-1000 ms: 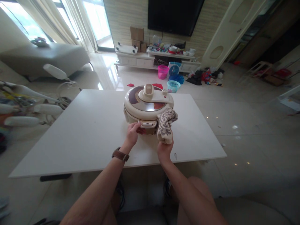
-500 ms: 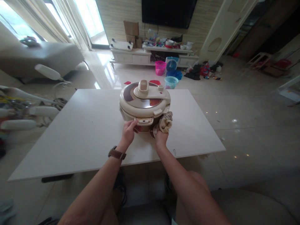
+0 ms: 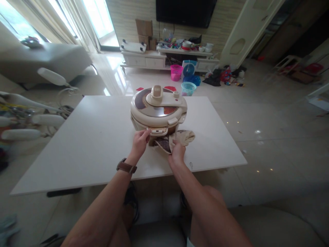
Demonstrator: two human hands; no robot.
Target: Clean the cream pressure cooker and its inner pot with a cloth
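A cream and brown electric pressure cooker [image 3: 154, 116] stands upright on the white table [image 3: 102, 144], its lid on. My left hand [image 3: 140, 141], with a brown watch on the wrist, is closed on the handle at the cooker's near side. In my right hand [image 3: 178, 152] is a beige and dark brown patterned cloth [image 3: 183, 138], gripped in the fingers. Part of the cloth lies against the cooker's lower front, under the handle; the rest sticks out to the right. The cooker's base is partly hidden by the cloth and the handle.
A small clear mark or object [image 3: 191, 165] lies near the table's front edge. White lamp-like arms [image 3: 51, 76] reach in at the left. Beyond the table stand a pink basket [image 3: 176, 72], a light blue basket [image 3: 188, 89] and a white TV cabinet [image 3: 144, 61].
The cloth has moved from the cooker's right front side to below the handle and spread wider. My right hand has turned a little. My left hand stays at the handle.
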